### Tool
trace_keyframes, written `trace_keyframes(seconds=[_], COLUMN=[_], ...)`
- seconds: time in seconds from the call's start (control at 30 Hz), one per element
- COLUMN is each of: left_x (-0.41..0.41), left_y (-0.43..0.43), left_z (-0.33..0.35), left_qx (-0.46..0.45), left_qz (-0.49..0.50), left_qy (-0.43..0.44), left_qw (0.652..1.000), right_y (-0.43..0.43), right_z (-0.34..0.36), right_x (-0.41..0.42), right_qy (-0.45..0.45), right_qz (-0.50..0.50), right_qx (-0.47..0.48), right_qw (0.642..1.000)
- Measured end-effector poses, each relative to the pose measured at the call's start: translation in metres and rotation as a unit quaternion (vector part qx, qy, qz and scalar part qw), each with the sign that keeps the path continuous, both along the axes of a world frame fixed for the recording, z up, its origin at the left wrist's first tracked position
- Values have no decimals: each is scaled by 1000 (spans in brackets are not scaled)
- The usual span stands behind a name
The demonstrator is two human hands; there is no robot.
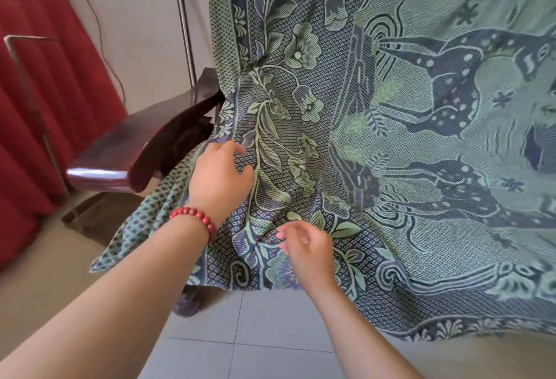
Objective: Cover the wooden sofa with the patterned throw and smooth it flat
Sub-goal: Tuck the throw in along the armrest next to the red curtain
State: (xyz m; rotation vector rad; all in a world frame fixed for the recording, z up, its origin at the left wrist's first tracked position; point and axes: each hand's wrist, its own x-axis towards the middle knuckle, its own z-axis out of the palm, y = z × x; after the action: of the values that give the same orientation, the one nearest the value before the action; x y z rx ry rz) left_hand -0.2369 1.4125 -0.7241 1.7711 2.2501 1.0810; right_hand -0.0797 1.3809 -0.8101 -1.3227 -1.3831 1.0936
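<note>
Now the patterned throw [391, 138] drapes over the wooden sofa [144, 138], rumpled at its left end beside the bare armrest. The right hand [304, 249] pinches a fold near the front edge. The left hand [221, 178], red bracelet [194, 217] at the wrist, lies on the cloth, and I cannot tell its grip.

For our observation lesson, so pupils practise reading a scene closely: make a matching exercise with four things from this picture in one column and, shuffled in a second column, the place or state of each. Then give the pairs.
Column one
1. patterned throw
2. red bead bracelet
3. wooden sofa arm
4. green-handled pole

Column two
A. on the left wrist
B. upright by the wall
C. draped over the sofa, creased
D. bare, not covered

Pairs: 1-C, 2-A, 3-D, 4-B
</note>
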Motion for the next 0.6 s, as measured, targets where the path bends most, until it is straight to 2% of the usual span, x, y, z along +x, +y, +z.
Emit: trace_keyframes(seconds=[0.13,0.33,0.47,0.6], left_x=[12,18,21,38], left_y=[4,9,12,10], left_z=[-9,-15,-1,46], left_qx=[16,32,24,-9], left_qz=[-14,6,10,4], left_qy=[-44,-64,-74,-97], left_qw=[999,997,997,995], right_y=[7,23,30,31], right_z=[-2,-1,25,78], right_x=[7,7,10,22], right_qy=[11,36,55,80], right_qz=[2,-28,-38,-63], right_qx=[4,59,82,67], right_qw=[1000,997,994,993])
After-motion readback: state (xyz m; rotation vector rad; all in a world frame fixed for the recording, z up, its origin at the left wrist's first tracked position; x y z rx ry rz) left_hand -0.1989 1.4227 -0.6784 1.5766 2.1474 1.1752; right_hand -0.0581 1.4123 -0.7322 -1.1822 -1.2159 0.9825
